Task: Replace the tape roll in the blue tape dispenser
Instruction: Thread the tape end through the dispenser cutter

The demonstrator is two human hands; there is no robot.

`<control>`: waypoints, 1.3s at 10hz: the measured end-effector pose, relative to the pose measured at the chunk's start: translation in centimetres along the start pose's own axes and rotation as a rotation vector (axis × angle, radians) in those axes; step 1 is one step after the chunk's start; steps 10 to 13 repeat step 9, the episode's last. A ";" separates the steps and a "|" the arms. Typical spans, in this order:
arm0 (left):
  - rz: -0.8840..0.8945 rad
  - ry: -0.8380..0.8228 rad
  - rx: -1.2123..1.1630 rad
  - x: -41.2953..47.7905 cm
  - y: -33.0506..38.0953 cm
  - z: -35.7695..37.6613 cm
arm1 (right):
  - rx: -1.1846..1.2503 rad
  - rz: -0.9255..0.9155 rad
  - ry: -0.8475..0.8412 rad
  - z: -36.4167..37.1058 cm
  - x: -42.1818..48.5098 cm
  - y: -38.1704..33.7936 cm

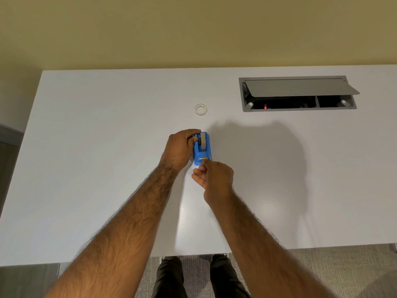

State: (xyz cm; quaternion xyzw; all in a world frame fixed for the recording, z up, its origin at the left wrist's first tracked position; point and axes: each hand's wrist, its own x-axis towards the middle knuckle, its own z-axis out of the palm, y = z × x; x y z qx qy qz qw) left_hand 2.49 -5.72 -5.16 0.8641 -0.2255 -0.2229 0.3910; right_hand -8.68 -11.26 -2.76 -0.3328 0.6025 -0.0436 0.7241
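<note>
The blue tape dispenser stands on the white desk with a tape roll seated in it. My left hand grips the dispenser's left side, fingers curled over its far end by the roll. My right hand sits just in front of the cutter end, thumb and forefinger pinched together at the blade; whether tape is between them is too small to tell. A second, clear tape roll lies flat on the desk beyond the dispenser.
An open grey cable hatch is set into the desk at the back right, its lid tilted up. A yellow wall rises behind the desk. The desk's front edge is near my legs, with carpet below.
</note>
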 end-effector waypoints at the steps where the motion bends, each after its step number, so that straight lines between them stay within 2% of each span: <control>1: 0.002 -0.006 0.000 0.1 -0.2 0.1 | -0.011 -0.097 -0.024 -0.4 0.3 0.8; 4: 0.021 0.034 -0.074 -0.8 -0.8 0.6 | 0.003 -0.213 -0.055 -1.1 0.8 2.1; 5: -0.009 0.014 -0.105 -1.7 -1.0 0.7 | -0.172 -0.282 0.029 -1.5 1.2 2.0; 6: 0.008 -0.033 -0.002 -3.2 -1.6 0.7 | -0.409 -0.351 0.116 -1.8 1.4 2.0; 7: 0.000 -0.071 0.080 -3.7 -1.8 -0.2 | -0.546 -0.389 0.134 -2.1 1.1 1.5; 9: 0.001 -0.035 0.241 -5.1 -0.9 -3.8 | -0.997 -0.609 0.216 -4.3 -0.8 -1.1; 13: 0.001 -0.035 0.241 -5.1 -0.9 -3.8 | -0.997 -0.609 0.216 -4.3 -0.8 -1.1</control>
